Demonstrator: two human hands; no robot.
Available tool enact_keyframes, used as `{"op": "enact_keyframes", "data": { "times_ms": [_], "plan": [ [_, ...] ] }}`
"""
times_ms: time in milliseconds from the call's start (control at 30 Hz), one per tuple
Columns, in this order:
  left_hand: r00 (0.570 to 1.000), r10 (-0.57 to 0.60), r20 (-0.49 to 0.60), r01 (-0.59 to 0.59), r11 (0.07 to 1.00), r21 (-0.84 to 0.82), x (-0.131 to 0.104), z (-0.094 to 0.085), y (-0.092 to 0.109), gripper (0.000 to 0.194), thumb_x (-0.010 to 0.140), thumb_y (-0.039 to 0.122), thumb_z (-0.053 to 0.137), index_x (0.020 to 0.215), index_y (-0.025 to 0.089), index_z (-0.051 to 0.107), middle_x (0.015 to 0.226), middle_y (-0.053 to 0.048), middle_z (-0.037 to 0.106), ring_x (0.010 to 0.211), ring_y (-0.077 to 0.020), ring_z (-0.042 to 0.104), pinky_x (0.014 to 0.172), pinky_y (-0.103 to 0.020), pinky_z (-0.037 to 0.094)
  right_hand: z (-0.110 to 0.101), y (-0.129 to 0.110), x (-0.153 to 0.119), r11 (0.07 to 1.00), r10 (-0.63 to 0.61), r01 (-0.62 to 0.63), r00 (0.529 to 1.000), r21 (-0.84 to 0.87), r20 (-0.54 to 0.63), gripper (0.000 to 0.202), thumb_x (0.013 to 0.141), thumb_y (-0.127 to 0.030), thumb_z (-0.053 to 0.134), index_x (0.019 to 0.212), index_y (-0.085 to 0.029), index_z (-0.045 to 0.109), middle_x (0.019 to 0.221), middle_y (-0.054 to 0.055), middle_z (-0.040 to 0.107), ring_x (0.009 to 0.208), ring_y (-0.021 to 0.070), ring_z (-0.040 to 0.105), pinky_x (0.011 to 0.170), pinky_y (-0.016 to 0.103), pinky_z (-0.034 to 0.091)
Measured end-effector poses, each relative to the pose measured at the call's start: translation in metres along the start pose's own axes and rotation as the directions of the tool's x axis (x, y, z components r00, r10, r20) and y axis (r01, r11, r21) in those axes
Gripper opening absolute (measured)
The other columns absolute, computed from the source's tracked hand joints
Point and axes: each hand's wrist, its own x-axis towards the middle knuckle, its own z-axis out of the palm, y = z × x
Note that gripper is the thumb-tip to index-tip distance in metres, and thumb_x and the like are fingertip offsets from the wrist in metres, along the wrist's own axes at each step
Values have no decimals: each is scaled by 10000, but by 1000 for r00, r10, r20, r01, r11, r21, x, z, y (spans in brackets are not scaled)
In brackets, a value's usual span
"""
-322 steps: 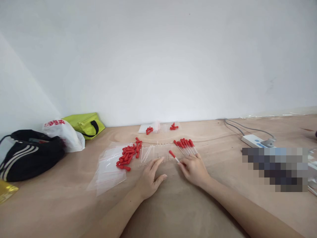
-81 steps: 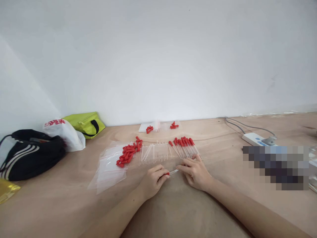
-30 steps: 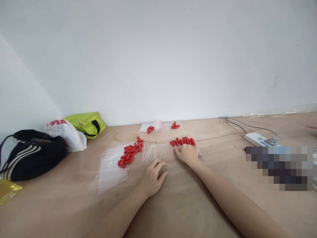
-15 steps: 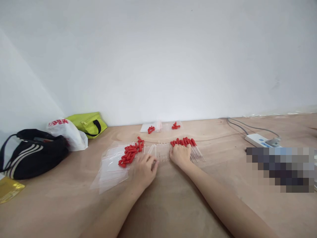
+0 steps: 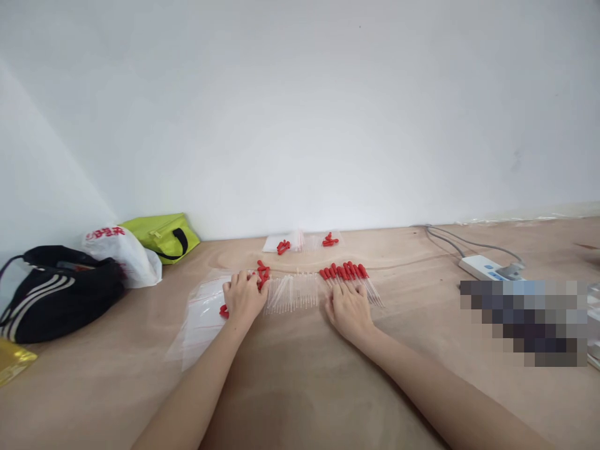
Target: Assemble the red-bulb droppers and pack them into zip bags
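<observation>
A person's left hand and right hand are seen bare. The left forearm and right forearm are likewise uncovered as far as they are shown, smoothly outlined and narrowed toward slim wrists.

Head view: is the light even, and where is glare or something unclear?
Head view: soft, fairly even light; a faint shadow along the right forearm. Head view: slight glare on the plastic bags. Head view: the clear tubes blend into the table; coarse mosaic squares hide something at the picture's right.

The red bulbs look rubbery, the clear tubes glossy, the tabletop smooth, matt wood
</observation>
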Motion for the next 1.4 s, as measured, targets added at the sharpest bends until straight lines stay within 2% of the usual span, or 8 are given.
{"op": "enact_keyframes", "data": {
  "times_ms": [167, 433, 567, 700, 800, 933, 1133, 1400],
  "plan": [
    [999, -43, 15, 43, 999, 23, 7, 2, 4, 291, 771, 365, 460, 755, 160, 666, 906, -123, 593, 895, -290, 478, 726, -389, 291, -2, 18, -28, 983, -172, 181, 972, 41, -158, 280, 867, -239, 306, 681, -162, 503, 677, 58, 560, 663, 173, 471, 647, 300, 229],
    [993, -66, -101, 60, 996, -60, 2, -10, 4, 240, 763, 273, 454, 723, 152, 658, 832, -115, 603, 860, -286, 491, 715, -394, 313, 4, 26, -35, 971, -176, 204, 963, 125, -206, 291, 895, -228, 265, 688, -165, 460, 675, 41, 539, 640, 158, 457, 650, 284, 236],
    [963, 162, -215, -221, 932, -288, -24, -27, 16, 193, 774, 277, 483, 700, 177, 631, 793, -75, 589, 791, -233, 503, 718, -357, 359, 8, 29, -36, 946, -153, 193, 974, 261, -166, 251, 888, -196, 286, 707, -167, 457, 689, 32, 563, 659, 151, 484, 654, 276, 248],
    [906, 401, -136, -404, 724, -559, -61, -34, 33, 116, 771, 218, 479, 721, 192, 580, 780, -41, 547, 744, -172, 519, 695, -293, 412, 7, 34, -41, 912, -158, 192, 980, 362, -121, 218, 877, -164, 300, 834, -164, 514, 791, 59, 601, 750, 164, 519, 680, 282, 275],
    [896, 442, -39, -339, 625, -703, -76, -33, 42, 89, 764, 166, 457, 719, 186, 531, 760, -28, 520, 702, -150, 524, 651, -268, 434, 5, 39, -43, 908, -164, 197, 979, 370, -117, 268, 866, -142, 304, 1007, -174, 530, 852, 75, 608, 792, 173, 525, 707, 298, 289],
    [906, 422, 36, -245, 591, -769, -77, -31, 47, 111, 741, 153, 487, 837, 182, 537, 820, -31, 533, 706, -151, 535, 660, -281, 454, 3, 40, -43, 905, -197, 220, 975, 364, -100, 286, 851, -116, 311, 943, -185, 572, 838, 72, 607, 774, 164, 529, 739, 312, 289],
    [892, 449, 59, -226, 553, -802, -73, -28, 51, 134, 786, 211, 515, 829, 176, 638, 812, -38, 542, 757, -164, 555, 705, -290, 461, -5, 35, -40, 875, -276, 270, 960, 402, -42, 233, 862, -155, 328, 866, -187, 558, 806, 49, 600, 762, 154, 531, 778, 320, 276],
    [903, 428, 49, -183, 484, -856, -72, -33, 53, 146, 852, 209, 428, 805, 191, 565, 797, -20, 612, 743, -153, 570, 683, -270, 456, -13, 30, -42, 855, -331, 328, 941, 402, -66, 201, 859, -156, 353, 843, -194, 549, 790, 21, 604, 722, 122, 537, 758, 293, 262]
  ]
}}
